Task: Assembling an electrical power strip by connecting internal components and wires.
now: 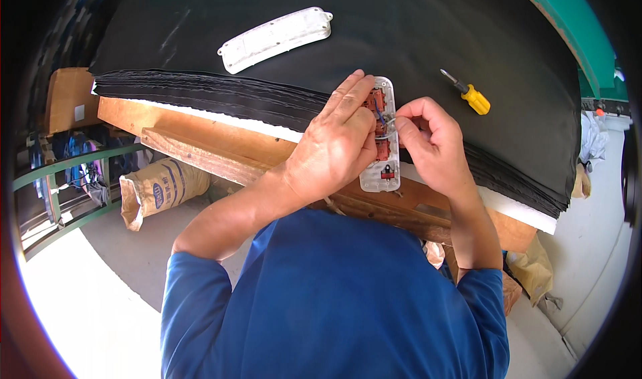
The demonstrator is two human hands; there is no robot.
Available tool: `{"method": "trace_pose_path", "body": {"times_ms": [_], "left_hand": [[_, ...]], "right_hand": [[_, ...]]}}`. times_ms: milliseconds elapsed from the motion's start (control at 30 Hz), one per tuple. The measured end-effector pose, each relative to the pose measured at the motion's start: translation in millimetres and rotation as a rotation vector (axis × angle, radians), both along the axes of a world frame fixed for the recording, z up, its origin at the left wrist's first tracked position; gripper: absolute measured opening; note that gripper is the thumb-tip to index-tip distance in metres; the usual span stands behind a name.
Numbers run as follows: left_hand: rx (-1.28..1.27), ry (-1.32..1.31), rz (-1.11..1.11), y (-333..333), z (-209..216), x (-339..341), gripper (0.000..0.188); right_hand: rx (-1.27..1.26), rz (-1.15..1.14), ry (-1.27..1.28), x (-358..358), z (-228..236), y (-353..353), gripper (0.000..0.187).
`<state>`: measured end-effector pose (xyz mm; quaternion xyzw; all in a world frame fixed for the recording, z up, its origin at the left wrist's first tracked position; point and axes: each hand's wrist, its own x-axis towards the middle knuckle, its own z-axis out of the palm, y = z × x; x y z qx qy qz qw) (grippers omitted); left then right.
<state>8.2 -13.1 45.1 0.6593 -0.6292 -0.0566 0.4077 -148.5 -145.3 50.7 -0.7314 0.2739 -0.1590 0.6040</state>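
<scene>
An opened power strip (392,172) with a white casing stands lengthwise at the stack's near edge. Red-brown socket blocks, a blue wire and a pale wire show inside, and a small red-and-black part sits at its near end. My left hand (338,135) grips the casing from the left, fingers stretched along its far part and covering some of the inside. On the right side, my right hand (431,138) pinches the pale wire (391,120) between thumb and forefinger. The white cover (275,38) lies apart, farther back to the left.
A yellow-handled screwdriver (475,99) lies to the right on the stack of black sheets (414,31). Under the stack runs a wooden pallet (200,153). A paper sack (167,190) and a green rail (80,160) are at the left. Green metal framing (575,28) stands at the far right.
</scene>
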Motion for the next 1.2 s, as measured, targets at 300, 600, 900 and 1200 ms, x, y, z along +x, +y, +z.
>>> {"method": "trace_pose_path", "body": {"times_ms": [300,600,900,1200], "left_hand": [[0.036,0.079,0.027,-6.4,8.8,-2.2,0.023],[-0.053,-0.182,0.092,-20.9,18.4,-6.8,0.017],[-0.062,-0.169,-0.127,-30.4,9.8,11.0,0.017],[-0.078,-0.248,-0.163,-33.3,11.7,18.9,0.015]], "right_hand": [[0.113,0.046,-0.055,-4.5,-3.4,-6.0,0.008],[0.029,-0.018,-0.099,-6.9,-2.4,4.0,0.01],[-0.222,-0.316,-0.252,-47.0,27.8,-25.8,0.023],[-0.373,-0.217,-0.101,-88.2,29.6,-16.6,0.018]]}}
